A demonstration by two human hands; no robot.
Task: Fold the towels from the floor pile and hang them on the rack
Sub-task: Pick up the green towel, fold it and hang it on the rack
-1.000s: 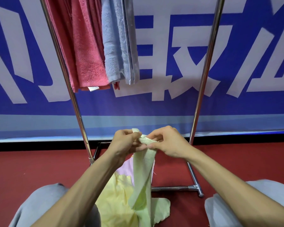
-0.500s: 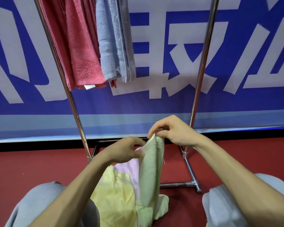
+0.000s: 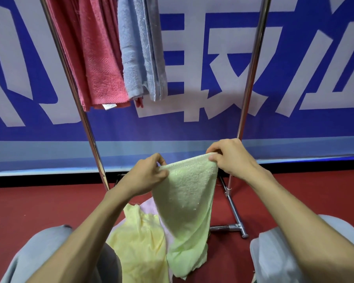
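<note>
A light green towel (image 3: 187, 203) hangs spread between my hands, its lower end trailing onto the floor pile. My left hand (image 3: 146, 175) pinches its top left corner and my right hand (image 3: 231, 158) pinches its top right corner, a little higher. Beneath it on the red floor lie a yellow towel (image 3: 139, 240) and a pale pink towel (image 3: 149, 207), mostly covered. On the chrome rack (image 3: 251, 64) a red towel (image 3: 98, 58) and a light blue towel (image 3: 139, 50) hang folded at the upper left.
The rack's left pole (image 3: 78, 103) and its base foot (image 3: 236, 219) stand just behind the pile. A blue and white banner (image 3: 213, 78) covers the wall behind. My knees in grey trousers (image 3: 274, 254) flank the pile.
My hands have moved apart along the green towel's top edge, opening it from a narrow bunched strip into a wide sheet. My right hand has risen and moved to the right.
</note>
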